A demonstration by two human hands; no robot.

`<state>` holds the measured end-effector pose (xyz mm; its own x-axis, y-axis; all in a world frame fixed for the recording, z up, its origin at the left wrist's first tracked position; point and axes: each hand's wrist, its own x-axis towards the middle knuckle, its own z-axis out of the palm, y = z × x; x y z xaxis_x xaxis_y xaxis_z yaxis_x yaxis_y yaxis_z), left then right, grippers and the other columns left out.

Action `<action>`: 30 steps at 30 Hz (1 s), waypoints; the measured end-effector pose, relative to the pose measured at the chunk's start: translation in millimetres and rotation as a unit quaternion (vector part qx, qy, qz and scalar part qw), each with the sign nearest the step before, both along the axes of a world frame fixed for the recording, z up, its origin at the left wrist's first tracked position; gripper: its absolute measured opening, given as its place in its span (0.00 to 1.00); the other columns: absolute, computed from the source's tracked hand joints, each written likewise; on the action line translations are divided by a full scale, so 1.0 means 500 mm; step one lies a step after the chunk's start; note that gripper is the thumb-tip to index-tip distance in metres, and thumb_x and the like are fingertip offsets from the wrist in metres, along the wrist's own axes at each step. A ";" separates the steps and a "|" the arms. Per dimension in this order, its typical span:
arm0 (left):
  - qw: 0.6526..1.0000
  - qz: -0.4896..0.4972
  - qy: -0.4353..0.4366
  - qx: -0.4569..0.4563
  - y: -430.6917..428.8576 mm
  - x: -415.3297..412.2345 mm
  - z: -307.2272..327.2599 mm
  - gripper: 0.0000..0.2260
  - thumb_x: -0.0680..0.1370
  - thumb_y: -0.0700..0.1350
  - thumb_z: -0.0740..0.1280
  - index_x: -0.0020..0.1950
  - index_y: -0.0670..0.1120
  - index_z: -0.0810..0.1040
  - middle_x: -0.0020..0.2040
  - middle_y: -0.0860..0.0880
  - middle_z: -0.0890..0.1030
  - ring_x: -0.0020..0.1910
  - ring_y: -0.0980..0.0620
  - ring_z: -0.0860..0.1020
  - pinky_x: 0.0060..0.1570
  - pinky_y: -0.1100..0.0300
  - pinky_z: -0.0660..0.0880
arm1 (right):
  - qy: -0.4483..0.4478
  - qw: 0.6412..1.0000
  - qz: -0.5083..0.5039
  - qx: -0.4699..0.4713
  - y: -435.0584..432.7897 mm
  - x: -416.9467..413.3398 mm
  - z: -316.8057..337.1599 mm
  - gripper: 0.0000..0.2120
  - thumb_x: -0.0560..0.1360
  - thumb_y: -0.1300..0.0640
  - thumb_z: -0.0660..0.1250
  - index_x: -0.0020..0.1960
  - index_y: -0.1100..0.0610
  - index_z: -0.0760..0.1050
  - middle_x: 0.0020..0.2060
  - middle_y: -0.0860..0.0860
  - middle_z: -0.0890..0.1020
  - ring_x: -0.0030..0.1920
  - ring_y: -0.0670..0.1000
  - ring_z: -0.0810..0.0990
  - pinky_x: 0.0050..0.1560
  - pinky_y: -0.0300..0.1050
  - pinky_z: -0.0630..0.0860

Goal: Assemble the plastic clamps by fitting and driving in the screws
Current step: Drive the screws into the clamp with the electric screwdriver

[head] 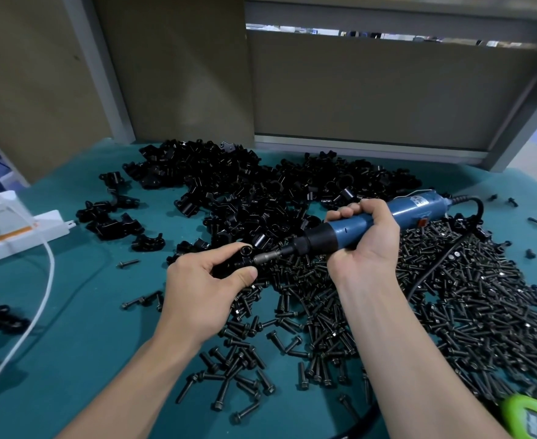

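Green bench (pixel 96 327): left hand (pixel 197 286) pinched a clamp (pixel 245 251), right hand (pixel 365 239) gripped the screwdriver (pixel 419 205), bit (pixel 267 257) against the clamp. Screw-driving step, apparently; next needs the bit kept square, the clamp steady.

A small black plastic clamp (pixel 245 251) sits pinched in the left hand (pixel 197 286). The blue electric screwdriver (pixel 414 205) in the right hand (pixel 365 240) lies sideways, its tip touching the clamp. Piles of black clamps (pixel 261 188) and black screws (pixel 466 296) lie around.

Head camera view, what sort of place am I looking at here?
Probably a factory assembly bench: heaps of identical black plastic clamps and screws cover the green mat, and the right hand grips a corded blue electric screwdriver while the left hand holds a clamp.
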<state>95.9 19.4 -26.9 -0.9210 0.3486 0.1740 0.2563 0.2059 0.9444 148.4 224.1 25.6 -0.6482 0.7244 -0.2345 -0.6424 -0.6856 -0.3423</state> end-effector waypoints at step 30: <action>0.987 -0.062 -0.141 0.040 0.015 0.012 0.017 0.07 0.69 0.51 0.78 0.46 0.57 0.87 0.37 0.46 0.87 0.28 0.47 0.82 0.30 0.61 0.78 | 0.042 0.998 0.010 0.055 -0.003 0.005 0.017 0.07 0.77 0.67 0.63 0.42 0.59 0.71 0.31 0.51 0.73 0.28 0.49 0.73 0.35 0.43 0.75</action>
